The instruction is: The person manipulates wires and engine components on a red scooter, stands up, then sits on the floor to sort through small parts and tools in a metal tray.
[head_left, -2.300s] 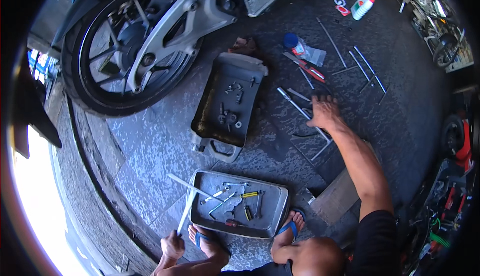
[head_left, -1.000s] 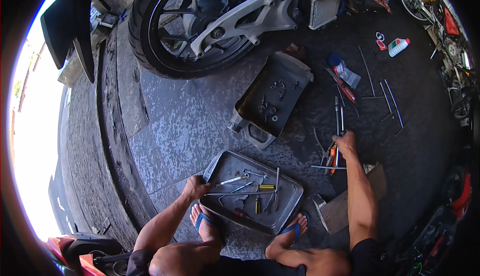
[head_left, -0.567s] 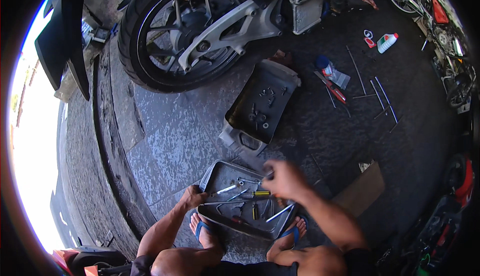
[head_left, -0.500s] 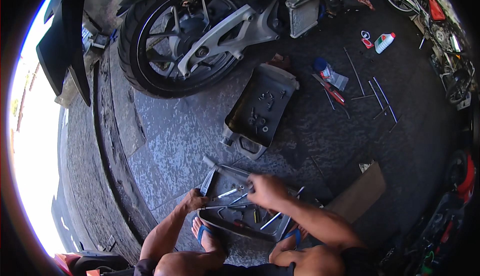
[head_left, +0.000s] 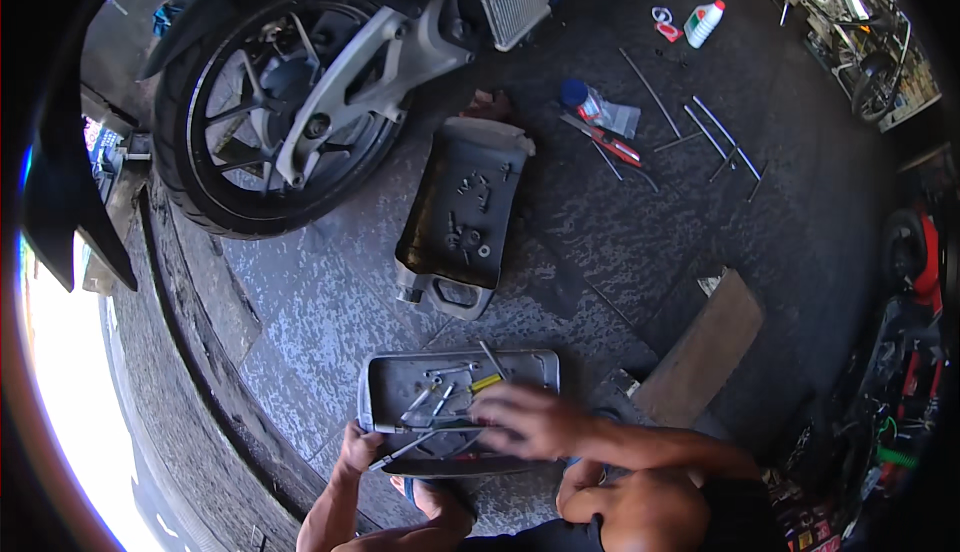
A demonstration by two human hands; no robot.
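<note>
A grey rectangular tool tray (head_left: 364, 387) sits in front of me, close to my feet. My left hand (head_left: 360, 447) is closed on its left edge, beside the ends of long metal bars. My right hand (head_left: 530, 422) hovers over the tray's right half, blurred, with its fingers stretched apart and nothing visible in them. Among the tools inside are a spanner (head_left: 456, 368), a yellow-handled tool (head_left: 486, 383) and a thin metal rod (head_left: 492, 359) that pokes over the far rim. The tools under my right hand are hidden.
Beyond the tray lies a cut-open jug (head_left: 462, 297) holding bolts and washers. A motorcycle wheel (head_left: 175, 142) stands at the far left. T-handle wrenches (head_left: 715, 137), red-handled pliers (head_left: 615, 147) and a white bottle (head_left: 704, 24) lie far right, cardboard (head_left: 705, 352) nearer.
The tray, tilted before, now sits squarer and flatter, and its tools have shifted. My right hand's fingers have gone from curled to stretched. The view has turned, moving the floor items left.
</note>
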